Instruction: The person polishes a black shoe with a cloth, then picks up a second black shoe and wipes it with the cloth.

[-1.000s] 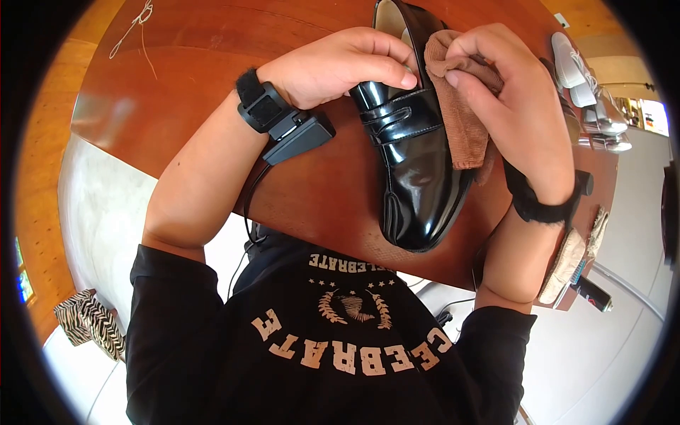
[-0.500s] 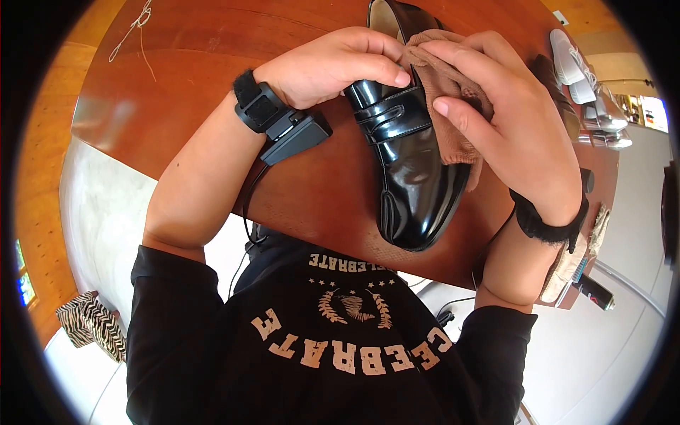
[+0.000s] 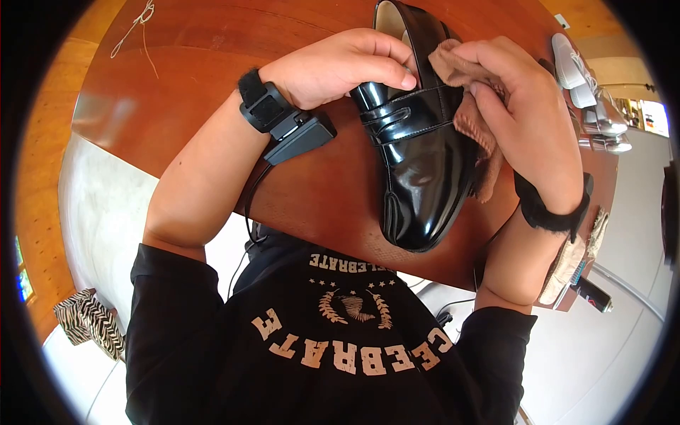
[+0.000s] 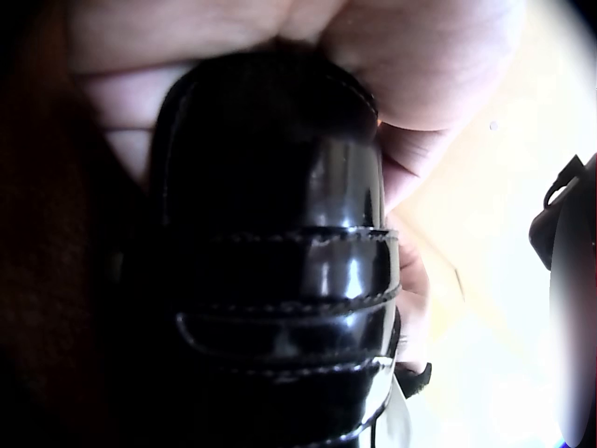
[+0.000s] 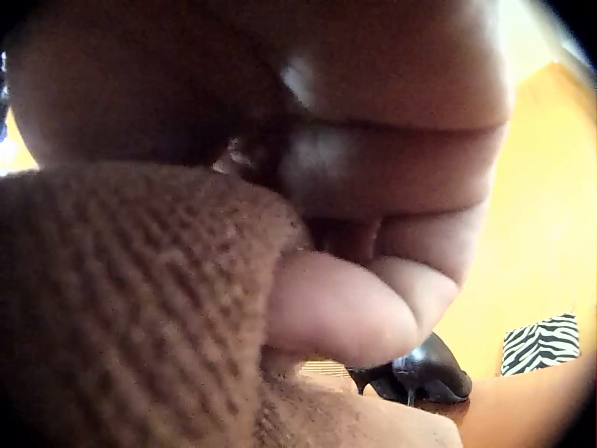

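Note:
A glossy black loafer [image 3: 425, 177] with a stitched strap lies on the table, its toe toward the person. My left hand [image 3: 340, 67] grips it at the tongue, thumb along the opening and the fingertips hidden inside. In the left wrist view, the palm wraps the edge of the shiny tongue [image 4: 340, 187]. Pinched between the thumb and fingers of my right hand [image 3: 524, 110] is a bunched brown ribbed cloth [image 3: 476, 127], right at the shoe's outer side. The right wrist view shows the cloth [image 5: 131, 289] close up, with curled fingers beside it.
The brown wooden table [image 3: 212, 64] has a knotted string [image 3: 138, 32] at its far left. White sneakers [image 3: 569, 67] and silvery shoes [image 3: 605, 120] stand at the right edge. A brush [image 3: 563, 265] and a dark can [image 3: 593, 294] are nearer, at the right.
My right hand has gone from lying spread over the cloth on the shoe's side to pinching it in a bunch, a little further right. The left hand keeps its grip.

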The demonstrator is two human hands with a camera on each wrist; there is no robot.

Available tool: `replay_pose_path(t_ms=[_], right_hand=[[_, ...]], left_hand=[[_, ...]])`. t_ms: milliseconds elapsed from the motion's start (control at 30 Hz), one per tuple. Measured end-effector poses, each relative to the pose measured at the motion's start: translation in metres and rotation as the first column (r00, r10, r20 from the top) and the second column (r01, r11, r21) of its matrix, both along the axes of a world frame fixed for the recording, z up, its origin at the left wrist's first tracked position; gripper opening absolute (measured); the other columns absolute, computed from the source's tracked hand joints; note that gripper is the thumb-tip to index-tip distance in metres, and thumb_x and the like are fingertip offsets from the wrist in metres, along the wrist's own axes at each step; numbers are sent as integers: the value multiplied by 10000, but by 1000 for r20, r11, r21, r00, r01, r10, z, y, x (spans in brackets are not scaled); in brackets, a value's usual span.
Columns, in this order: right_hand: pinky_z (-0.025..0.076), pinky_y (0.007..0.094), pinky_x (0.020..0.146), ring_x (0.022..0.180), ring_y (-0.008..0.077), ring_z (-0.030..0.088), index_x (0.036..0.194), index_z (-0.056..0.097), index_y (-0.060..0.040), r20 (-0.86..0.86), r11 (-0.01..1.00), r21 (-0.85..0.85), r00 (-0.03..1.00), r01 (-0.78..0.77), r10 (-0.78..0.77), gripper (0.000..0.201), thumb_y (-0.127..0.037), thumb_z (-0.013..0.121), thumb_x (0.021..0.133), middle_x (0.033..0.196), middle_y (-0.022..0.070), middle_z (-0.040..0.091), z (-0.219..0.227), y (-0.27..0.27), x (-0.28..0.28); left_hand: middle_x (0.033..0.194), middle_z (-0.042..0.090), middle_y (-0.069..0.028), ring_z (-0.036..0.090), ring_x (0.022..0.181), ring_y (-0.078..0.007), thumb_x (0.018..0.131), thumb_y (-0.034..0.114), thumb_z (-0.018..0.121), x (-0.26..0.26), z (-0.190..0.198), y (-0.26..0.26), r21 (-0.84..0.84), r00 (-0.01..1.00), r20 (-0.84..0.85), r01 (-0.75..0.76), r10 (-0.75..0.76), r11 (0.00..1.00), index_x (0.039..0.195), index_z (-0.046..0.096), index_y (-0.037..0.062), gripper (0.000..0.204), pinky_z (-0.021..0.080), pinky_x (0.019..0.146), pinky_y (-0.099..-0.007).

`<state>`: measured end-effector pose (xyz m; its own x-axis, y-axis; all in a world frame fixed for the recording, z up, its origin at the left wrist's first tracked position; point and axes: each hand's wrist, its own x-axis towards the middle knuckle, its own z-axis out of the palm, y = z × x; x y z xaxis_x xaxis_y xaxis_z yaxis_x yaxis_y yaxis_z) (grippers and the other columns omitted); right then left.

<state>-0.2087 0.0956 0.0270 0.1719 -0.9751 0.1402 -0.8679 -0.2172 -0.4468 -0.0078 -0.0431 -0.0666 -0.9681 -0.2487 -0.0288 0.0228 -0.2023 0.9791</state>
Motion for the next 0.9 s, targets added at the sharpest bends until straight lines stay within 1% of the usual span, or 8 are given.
replay_pose_path(t_ms=[167, 367, 467, 567, 667, 700, 800, 900], right_hand=[[514, 277, 858, 951, 214, 673, 1177, 644, 56, -53, 991, 6, 989, -136, 136, 377, 167, 502, 846, 1027, 108, 624, 13, 7, 3], [491, 274, 920, 1024, 207, 655, 1176, 643, 39, 187, 997, -83, 982, -8, 24, 396, 173, 496, 833, 1065, 106, 610, 16, 8, -4], [481, 272, 955, 1046, 190, 656, 1216, 616, 31, 308, 987, 55, 938, 149, -159, 421, 173, 496, 838, 1095, 97, 619, 21, 16, -6], [479, 269, 968, 1048, 179, 654, 1215, 590, 36, 361, 987, 149, 926, 59, -110, 393, 164, 505, 854, 1123, 100, 626, 18, 17, -4], [480, 271, 964, 1040, 182, 654, 1163, 592, 34, 61, 978, 204, 997, -49, 37, 343, 160, 530, 850, 1116, 101, 630, 13, 5, -1], [494, 280, 921, 1020, 182, 647, 1127, 593, 29, 157, 990, 135, 987, -36, 14, 319, 147, 567, 832, 1103, 104, 628, 1, 3, -2], [503, 286, 863, 982, 177, 633, 1106, 600, 33, -17, 995, 88, 999, -37, 39, 312, 141, 590, 814, 1087, 102, 619, 10, 4, -3], [500, 279, 836, 949, 177, 622, 1077, 614, 30, 134, 993, 118, 991, -29, 13, 288, 126, 614, 805, 1031, 94, 607, 16, 10, -5]], left_hand=[[969, 697, -6, 618, 864, -68, 956, 197, 659, 0, 1, 0, -26, 1000, 0, -4, 4, 1000, 1124, 682, -21, 276, 489, 809, -240], [968, 699, -6, 617, 866, -63, 954, 199, 661, 0, 0, 0, -11, 1000, -3, -2, 2, 1000, 1130, 683, -24, 286, 483, 812, -233], [965, 698, -7, 617, 867, -62, 952, 198, 663, 0, 1, 1, -5, 1000, -1, 5, -5, 1000, 1127, 684, -25, 284, 483, 811, -233], [956, 695, -6, 615, 866, -62, 950, 198, 663, 0, 1, 1, -3, 1000, 1, -8, 8, 1000, 1107, 684, -22, 271, 482, 806, -235], [945, 689, -5, 610, 863, -64, 950, 200, 663, 0, 2, 0, -14, 1000, 6, -5, 5, 1000, 1088, 681, -19, 260, 480, 798, -237], [940, 686, -4, 608, 860, -65, 950, 201, 663, 0, 1, 0, -18, 1000, 5, -9, 9, 1000, 1083, 680, -18, 257, 478, 794, -237], [934, 681, -3, 604, 856, -67, 948, 201, 666, 0, 2, 1, -20, 1000, 3, -13, 13, 1000, 1078, 678, -17, 254, 477, 787, -239], [933, 680, -3, 604, 846, -68, 947, 202, 667, 0, 2, 2, -36, 999, 6, -34, 34, 999, 1079, 677, -18, 257, 479, 778, -242]])
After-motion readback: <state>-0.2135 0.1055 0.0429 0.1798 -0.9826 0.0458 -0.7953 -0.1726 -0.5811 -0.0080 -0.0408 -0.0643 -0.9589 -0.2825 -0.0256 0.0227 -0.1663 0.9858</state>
